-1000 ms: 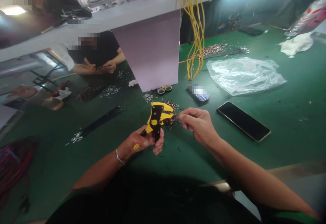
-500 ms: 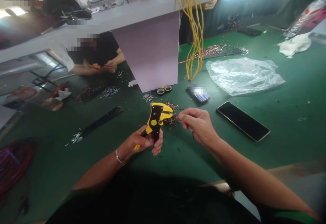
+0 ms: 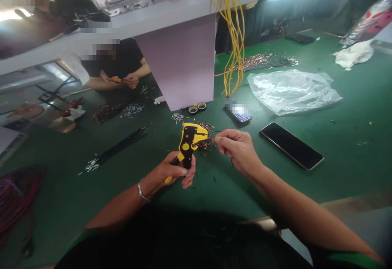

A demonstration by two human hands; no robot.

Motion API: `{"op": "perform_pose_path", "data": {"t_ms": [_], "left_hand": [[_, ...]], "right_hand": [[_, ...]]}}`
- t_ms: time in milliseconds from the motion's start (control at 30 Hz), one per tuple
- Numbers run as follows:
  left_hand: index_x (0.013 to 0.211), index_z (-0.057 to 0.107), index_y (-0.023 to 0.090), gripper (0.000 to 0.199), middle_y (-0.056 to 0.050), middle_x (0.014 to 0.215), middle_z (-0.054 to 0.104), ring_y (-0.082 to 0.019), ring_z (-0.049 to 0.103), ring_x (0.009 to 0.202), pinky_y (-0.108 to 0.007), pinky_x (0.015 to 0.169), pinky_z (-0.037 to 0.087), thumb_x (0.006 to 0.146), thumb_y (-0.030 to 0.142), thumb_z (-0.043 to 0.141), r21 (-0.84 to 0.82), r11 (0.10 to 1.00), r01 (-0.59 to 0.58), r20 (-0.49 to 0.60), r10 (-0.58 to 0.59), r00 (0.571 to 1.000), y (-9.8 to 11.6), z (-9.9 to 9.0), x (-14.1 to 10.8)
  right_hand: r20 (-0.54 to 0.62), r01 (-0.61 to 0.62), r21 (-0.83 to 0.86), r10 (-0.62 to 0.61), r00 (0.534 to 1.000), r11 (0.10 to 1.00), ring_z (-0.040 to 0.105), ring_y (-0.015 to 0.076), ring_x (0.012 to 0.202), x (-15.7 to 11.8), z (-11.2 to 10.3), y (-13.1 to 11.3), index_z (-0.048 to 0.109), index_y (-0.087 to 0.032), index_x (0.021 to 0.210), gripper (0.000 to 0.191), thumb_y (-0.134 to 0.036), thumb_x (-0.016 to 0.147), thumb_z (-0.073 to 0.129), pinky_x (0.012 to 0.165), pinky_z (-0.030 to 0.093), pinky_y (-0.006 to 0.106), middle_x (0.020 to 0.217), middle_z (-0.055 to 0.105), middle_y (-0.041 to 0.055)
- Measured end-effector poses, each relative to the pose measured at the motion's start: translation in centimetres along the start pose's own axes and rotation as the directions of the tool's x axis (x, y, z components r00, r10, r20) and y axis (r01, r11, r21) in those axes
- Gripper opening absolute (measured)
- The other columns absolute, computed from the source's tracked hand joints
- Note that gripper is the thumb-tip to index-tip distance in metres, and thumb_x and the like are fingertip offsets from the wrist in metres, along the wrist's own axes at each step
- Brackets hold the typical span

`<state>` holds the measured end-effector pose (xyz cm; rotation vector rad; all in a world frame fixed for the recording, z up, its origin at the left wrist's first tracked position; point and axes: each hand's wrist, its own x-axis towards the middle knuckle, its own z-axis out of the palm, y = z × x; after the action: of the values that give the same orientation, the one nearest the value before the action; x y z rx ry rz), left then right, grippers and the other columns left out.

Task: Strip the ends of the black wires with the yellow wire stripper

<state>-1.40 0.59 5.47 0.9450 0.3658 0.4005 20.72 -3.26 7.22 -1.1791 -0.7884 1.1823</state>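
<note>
My left hand (image 3: 168, 171) is shut around the black handles of a yellow-and-black automatic wire stripper (image 3: 188, 141), holding it upright above the green mat. My right hand (image 3: 239, 148) pinches a thin dark wire (image 3: 213, 139) between thumb and fingers. The wire's tip reaches toward the stripper's jaws, close to or just touching them; I cannot tell whether it is inside. Beneath the tool lies a heap of cut wire scraps with copper ends (image 3: 204, 136).
A black smartphone (image 3: 292, 145) and a crumpled plastic bag (image 3: 292, 91) lie to the right. Yellow wires (image 3: 234, 36) hang over a white panel (image 3: 176, 61). Across the table, a co-worker's hands (image 3: 124, 81) hold a small orange tool. Wire bundles lie on the mat.
The stripper has tilted slightly more upright in my left hand, and its handle end has shifted right. My right hand stays nearly still. The co-worker's hands have shifted a little.
</note>
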Motion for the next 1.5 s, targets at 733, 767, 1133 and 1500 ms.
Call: {"op": "perform_pose_path", "data": {"t_ms": [733,767,1133,1500], "left_hand": [[0.112,0.061,0.012,0.044,-0.006,0.083,0.063,-0.018,0.059,0.067,-0.036,0.064,0.052,0.069,0.017,0.072,0.062,0.983,-0.170,-0.136,0.177,0.975,0.1,-0.5,0.6],[0.114,0.060,0.012,0.047,-0.007,0.085,0.064,-0.019,0.060,0.069,-0.037,0.065,0.052,0.069,0.018,0.072,0.070,0.981,-0.181,-0.126,0.189,0.974,0.2,-0.6,0.6],[0.122,0.058,0.013,0.062,-0.011,0.088,0.063,-0.022,0.060,0.069,-0.039,0.066,0.051,0.069,0.041,0.074,0.017,0.996,-0.090,0.026,0.089,0.996,1.3,-1.0,0.4],[0.121,0.059,0.012,0.061,-0.012,0.086,0.063,-0.022,0.060,0.067,-0.040,0.066,0.051,0.078,0.055,0.065,-0.015,1.000,-0.014,0.107,0.015,0.994,0.6,-1.1,0.2]], "right_hand": [[0.063,0.006,-0.008,-0.005,0.998,1.000,0.033,0.0053,0.037,0.4,-0.2,0.5,0.069,-0.018,0.061,0.014,-0.030,0.066,0.073,0.039,0.018,0.024,0.043,0.055,-0.0047],[0.071,0.002,-0.018,-0.001,0.997,1.000,0.033,0.0053,0.037,0.3,-0.2,0.5,0.069,-0.018,0.061,0.014,-0.030,0.067,0.073,0.039,0.019,0.024,0.043,0.055,-0.0047],[0.026,0.041,-0.094,-0.039,0.999,0.995,0.034,0.0059,0.038,0.2,-0.3,0.4,0.069,-0.019,0.061,0.013,-0.030,0.067,0.072,0.040,0.021,0.025,0.044,0.055,-0.0040],[-0.013,0.057,-0.043,-0.058,0.998,0.997,0.037,0.0066,0.039,0.4,-0.6,0.3,0.070,-0.019,0.064,0.013,-0.030,0.067,0.074,0.039,0.022,0.024,0.044,0.055,-0.0039]]}}
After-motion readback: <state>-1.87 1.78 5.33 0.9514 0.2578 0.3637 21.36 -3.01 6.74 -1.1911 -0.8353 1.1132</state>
